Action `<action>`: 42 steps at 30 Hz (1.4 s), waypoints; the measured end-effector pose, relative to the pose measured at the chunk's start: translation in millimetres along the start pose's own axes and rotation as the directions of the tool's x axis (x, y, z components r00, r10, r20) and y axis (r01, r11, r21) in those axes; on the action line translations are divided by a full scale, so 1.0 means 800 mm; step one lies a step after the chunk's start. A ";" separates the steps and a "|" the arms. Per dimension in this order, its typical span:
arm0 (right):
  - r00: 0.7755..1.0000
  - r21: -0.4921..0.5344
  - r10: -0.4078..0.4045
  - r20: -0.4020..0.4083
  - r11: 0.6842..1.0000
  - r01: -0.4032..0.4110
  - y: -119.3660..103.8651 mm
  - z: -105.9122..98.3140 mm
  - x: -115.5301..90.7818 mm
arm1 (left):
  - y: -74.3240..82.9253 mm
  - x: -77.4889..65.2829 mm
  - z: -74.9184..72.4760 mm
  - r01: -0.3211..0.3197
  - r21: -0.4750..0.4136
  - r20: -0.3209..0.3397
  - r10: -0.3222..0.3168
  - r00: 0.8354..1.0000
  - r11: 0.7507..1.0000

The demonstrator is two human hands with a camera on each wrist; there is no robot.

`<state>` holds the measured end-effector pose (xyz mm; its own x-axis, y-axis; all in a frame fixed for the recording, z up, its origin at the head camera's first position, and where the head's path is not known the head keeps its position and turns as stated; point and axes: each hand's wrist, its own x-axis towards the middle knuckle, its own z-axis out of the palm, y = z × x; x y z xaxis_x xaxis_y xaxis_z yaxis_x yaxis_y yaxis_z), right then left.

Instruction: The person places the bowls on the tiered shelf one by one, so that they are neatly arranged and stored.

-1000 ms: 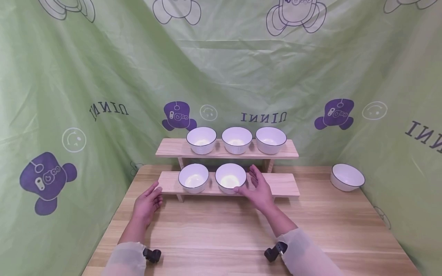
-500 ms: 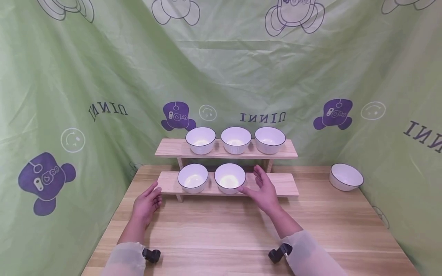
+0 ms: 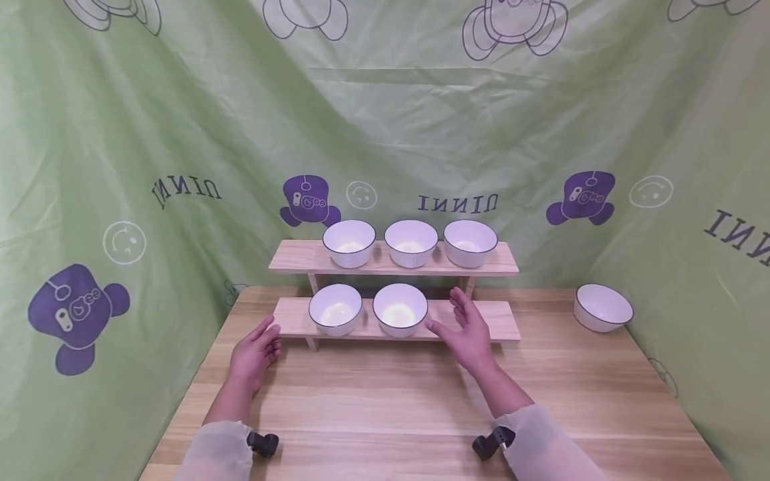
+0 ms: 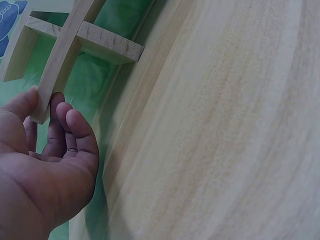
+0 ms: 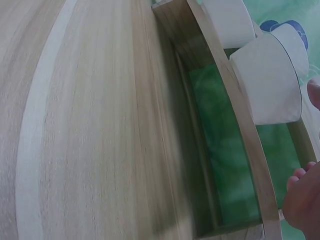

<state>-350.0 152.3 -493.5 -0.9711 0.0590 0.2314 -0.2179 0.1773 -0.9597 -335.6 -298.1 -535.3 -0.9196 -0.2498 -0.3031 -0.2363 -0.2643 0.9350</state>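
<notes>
My left hand pinches the left end of the lower wooden shelf between thumb and fingers; the left wrist view shows the board's end between them. My right hand is held with thumb and fingers spread, just right of a white, dark-rimmed bowl on that shelf, a small gap between thumb and bowl. Left of it on the same shelf sits a matching bowl. In the right wrist view only part of the right hand shows, beside the bowl.
Behind, the upper wooden shelf bears three more white bowls, left, middle and right. Another white bowl stands on the table at the far right. A green printed cloth encloses the back and sides.
My right hand has drawn away to the right from the right-hand bowl on the lower shelf, its thumb leaving the bowl's front. The left hand and the bowls stay in place.
</notes>
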 end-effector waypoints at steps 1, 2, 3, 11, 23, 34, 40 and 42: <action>1.000 0.000 0.000 -0.007 1.000 0.000 0.000 -0.001 0.000 | 0.000 0.000 0.000 -0.002 0.001 0.000 0.002 1.000 1.000; 1.000 0.001 -0.002 -0.011 1.000 0.002 0.001 -0.003 -0.001 | 0.000 0.000 0.000 -0.004 0.000 0.000 0.004 1.000 1.000; 1.000 0.003 -0.004 -0.016 1.000 0.004 0.001 -0.004 -0.001 | 0.000 0.000 0.000 -0.006 0.000 0.002 0.006 1.000 1.000; 1.000 -0.049 0.000 -0.029 0.999 -0.001 0.008 -0.014 -0.003 | -0.001 0.000 -0.001 -0.018 -0.011 -0.002 0.018 1.000 1.000; 0.997 -0.167 0.019 -0.069 0.986 -0.030 0.013 -0.034 -0.009 | 0.000 0.001 0.000 0.003 -0.005 0.000 -0.003 1.000 1.000; 0.996 -0.184 0.024 -0.089 0.982 -0.040 0.014 -0.053 -0.010 | 0.000 0.003 0.001 0.010 -0.014 0.009 -0.010 1.000 1.000; 0.994 -0.198 0.046 -0.096 0.978 -0.065 0.016 -0.066 -0.012 | 0.000 0.003 -0.001 0.011 -0.015 0.006 -0.011 1.000 1.000; 0.993 -0.199 0.057 -0.099 0.977 -0.076 0.018 -0.070 -0.012 | 0.000 0.003 -0.002 0.009 -0.014 0.004 -0.009 1.000 1.000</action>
<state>-338.0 209.6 -500.3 -0.9674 0.1664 0.1907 -0.1194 0.3643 -0.9236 -337.4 -300.1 -536.5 -0.9185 -0.2439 -0.3111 -0.2405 -0.2799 0.9294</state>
